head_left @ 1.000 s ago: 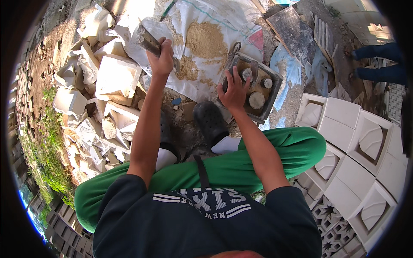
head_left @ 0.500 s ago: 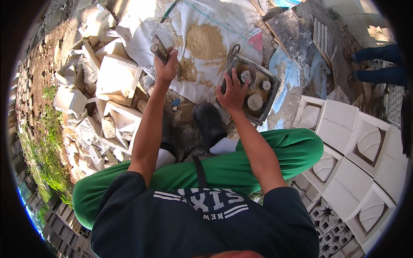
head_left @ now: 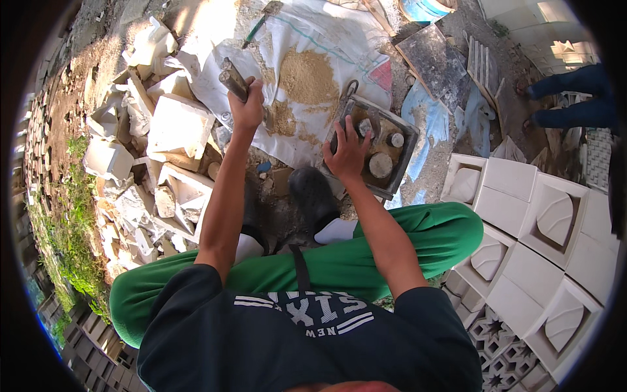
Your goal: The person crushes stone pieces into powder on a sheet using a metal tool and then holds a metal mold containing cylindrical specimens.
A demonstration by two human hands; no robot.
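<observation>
My left hand [head_left: 247, 106] is closed around a short, thick, brownish-grey bar-like tool [head_left: 234, 81], held tilted above the white sheet [head_left: 261, 147]. Its exact kind is unclear. My right hand [head_left: 346, 153] rests with fingers spread over the left side of a dark rectangular mould box [head_left: 408, 153]. Several round, grey-topped pieces, among them a larger disc [head_left: 380, 165], stand inside that box. A looped handle [head_left: 351, 88] sticks up at its far left corner. Sandy powder [head_left: 307, 77] lies heaped on the sheet between and beyond my hands.
Broken white plaster pieces [head_left: 179, 127] pile up at the left. Patterned pale blocks [head_left: 522, 222] stand in rows at the right. A dark board [head_left: 434, 62], blue sheeting [head_left: 421, 114] and a blue-and-white bucket [head_left: 424, 10] lie beyond the box. Another person's legs [head_left: 568, 98] show at far right.
The view has shifted slightly. My left hand, still around the tool, has moved a little left and nearer. My right hand stays spread at the mould box.
</observation>
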